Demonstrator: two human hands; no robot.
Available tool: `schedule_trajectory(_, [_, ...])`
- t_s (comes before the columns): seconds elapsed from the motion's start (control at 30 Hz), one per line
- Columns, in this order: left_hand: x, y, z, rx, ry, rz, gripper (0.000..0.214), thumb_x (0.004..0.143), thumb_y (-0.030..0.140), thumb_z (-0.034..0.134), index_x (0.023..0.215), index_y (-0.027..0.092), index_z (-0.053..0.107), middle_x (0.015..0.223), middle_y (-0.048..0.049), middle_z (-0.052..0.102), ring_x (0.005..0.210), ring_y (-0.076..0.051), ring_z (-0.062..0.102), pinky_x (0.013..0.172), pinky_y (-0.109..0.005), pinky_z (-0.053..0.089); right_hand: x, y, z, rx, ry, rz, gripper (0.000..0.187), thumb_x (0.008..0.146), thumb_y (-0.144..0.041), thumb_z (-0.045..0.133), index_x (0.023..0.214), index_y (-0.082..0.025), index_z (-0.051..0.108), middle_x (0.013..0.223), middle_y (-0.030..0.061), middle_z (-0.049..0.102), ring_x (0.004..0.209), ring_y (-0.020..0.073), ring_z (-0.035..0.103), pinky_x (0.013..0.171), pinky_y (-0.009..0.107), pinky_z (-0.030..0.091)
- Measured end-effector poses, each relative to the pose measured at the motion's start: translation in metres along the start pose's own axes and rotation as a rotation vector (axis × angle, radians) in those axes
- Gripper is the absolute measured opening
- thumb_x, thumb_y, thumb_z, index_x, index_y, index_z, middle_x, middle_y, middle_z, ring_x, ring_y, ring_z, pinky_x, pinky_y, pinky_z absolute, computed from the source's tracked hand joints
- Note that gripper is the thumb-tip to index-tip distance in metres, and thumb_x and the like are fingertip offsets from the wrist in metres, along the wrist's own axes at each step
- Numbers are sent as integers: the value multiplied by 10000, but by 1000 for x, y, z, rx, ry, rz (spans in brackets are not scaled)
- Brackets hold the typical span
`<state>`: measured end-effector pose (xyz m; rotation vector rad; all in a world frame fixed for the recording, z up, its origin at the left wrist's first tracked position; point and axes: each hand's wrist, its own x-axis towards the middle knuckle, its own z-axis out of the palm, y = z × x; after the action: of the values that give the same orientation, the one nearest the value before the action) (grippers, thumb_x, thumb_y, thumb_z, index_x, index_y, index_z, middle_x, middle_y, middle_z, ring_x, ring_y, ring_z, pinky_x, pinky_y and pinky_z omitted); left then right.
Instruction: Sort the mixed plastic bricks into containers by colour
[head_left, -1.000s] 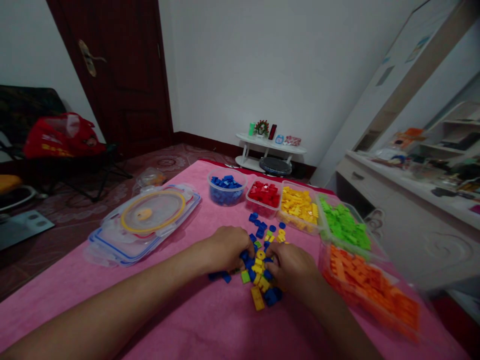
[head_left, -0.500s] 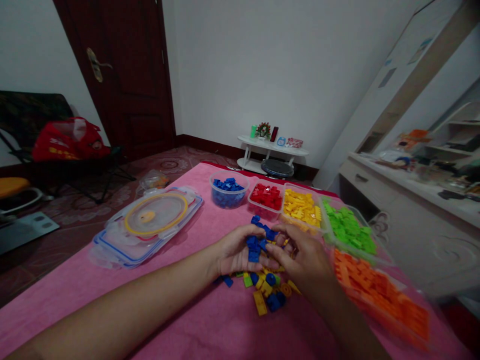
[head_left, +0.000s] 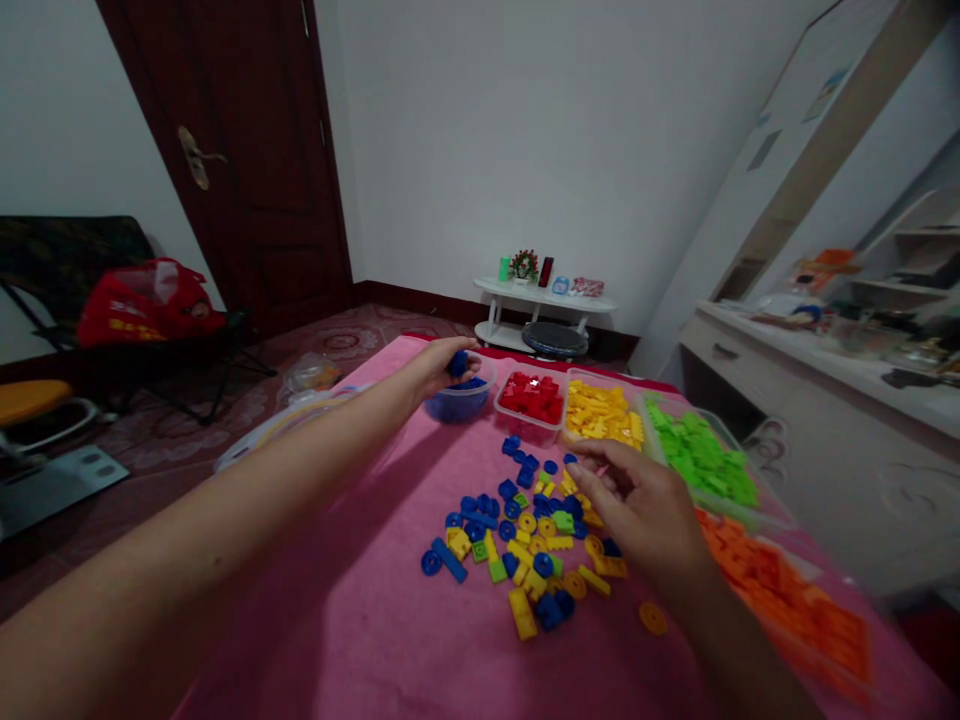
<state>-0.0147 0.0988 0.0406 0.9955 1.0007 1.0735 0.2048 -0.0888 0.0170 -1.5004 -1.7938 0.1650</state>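
Shows the left hand stretched far forward, fingers closed around blue bricks right over the round tub of blue pieces, well apart from the right hand, hovering loosely spread just above the loose pile of blue, yellow and green bricks on the pink cloth. Shows also, rightward from that tub, clear boxes of red bricks, yellow bricks, green bricks and orange bricks.
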Motion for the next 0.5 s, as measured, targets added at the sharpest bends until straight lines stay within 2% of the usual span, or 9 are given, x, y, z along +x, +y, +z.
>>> schedule_trajectory(0.07, [16,5,-6,116,51,71,198,768,259,612,906,117,602,716,-45,633,641,-122,605,568,-207,474,0,0,-2,-15,-4,9,244,822,-352,561,987,-210,673,781,24,665,664,148,597,595,250,440])
schedule_trajectory(0.13, [23,5,-10,293,69,198,306,721,316,670,960,130,629,860,-72,675,799,-161,626,672,-239,481,0,2,-3,-32,-12,16,250,824,-354,557,997,-215,673,790,25,668,678,151,604,594,249,440])
schedule_trajectory(0.2, [22,0,-10,546,79,394,363,705,363,676,990,139,654,991,-87,683,918,-188,615,761,-258,465,1,5,-2,-46,-16,22,247,823,-348,555,996,-218,674,806,27,675,692,154,610,601,250,443])
schedule_trajectory(0.27, [13,-10,-4,754,59,581,314,741,362,626,946,130,682,972,-81,695,911,-190,616,781,-258,449,2,8,-1,-50,-12,27,240,819,-337,555,991,-220,675,826,27,683,704,154,616,614,252,448])
schedule_trajectory(0.33, [-1,-23,7,910,-39,701,271,798,338,542,830,120,701,821,-57,701,789,-171,623,720,-245,443,3,10,-1,-48,3,30,231,813,-327,557,979,-219,677,851,27,690,714,155,620,628,256,453])
schedule_trajectory(0.4, [-18,-41,20,1072,-234,733,316,837,333,479,749,125,700,695,-37,678,671,-154,606,650,-240,432,4,11,-7,-51,25,34,222,813,-320,553,963,-217,679,874,30,693,726,156,621,643,259,456])
schedule_trajectory(0.43, [-27,-50,27,1151,-348,738,317,841,341,478,769,134,707,703,-37,681,667,-157,606,647,-244,432,5,11,-11,-64,33,38,214,813,-316,549,947,-214,681,878,32,694,727,157,620,649,261,456])
schedule_trajectory(0.5, [-41,-69,37,1265,-506,786,315,836,379,503,921,158,711,889,-65,701,814,-190,623,729,-265,445,6,12,-23,-116,27,61,199,812,-300,539,910,-208,686,866,36,694,713,158,616,648,265,450])
